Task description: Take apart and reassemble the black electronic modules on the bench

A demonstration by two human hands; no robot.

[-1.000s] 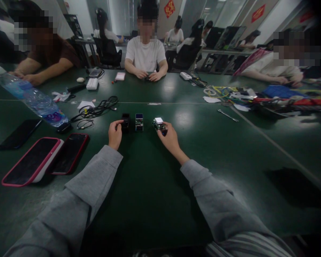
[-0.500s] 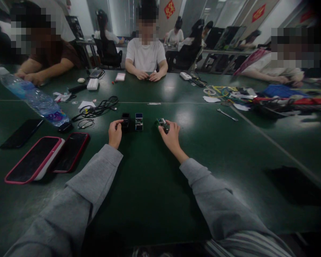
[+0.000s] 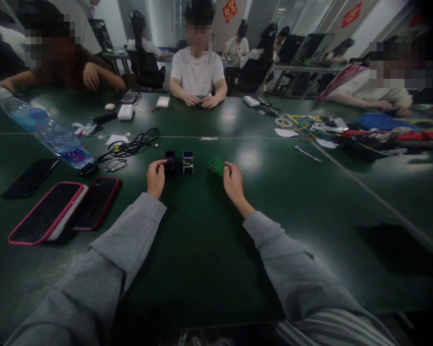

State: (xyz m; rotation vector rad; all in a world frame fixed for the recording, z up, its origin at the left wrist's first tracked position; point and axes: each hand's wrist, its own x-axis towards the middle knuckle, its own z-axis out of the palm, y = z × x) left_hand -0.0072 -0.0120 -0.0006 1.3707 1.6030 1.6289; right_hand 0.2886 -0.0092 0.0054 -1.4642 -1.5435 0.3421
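"One change?"
"Green circuit board (image 3: 216, 165), pinched by the right hand (image 3: 233, 182) near the screened module (image 3: 188, 163): now flipped, component side hidden."
"Left hand (image 3: 155, 179)?"
"Touches the black case (image 3: 170, 161); can't tell if gripping."

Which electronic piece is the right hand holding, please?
The green rectangular circuit board; the black boxy device is at the left hand, the silvery module between both hands.
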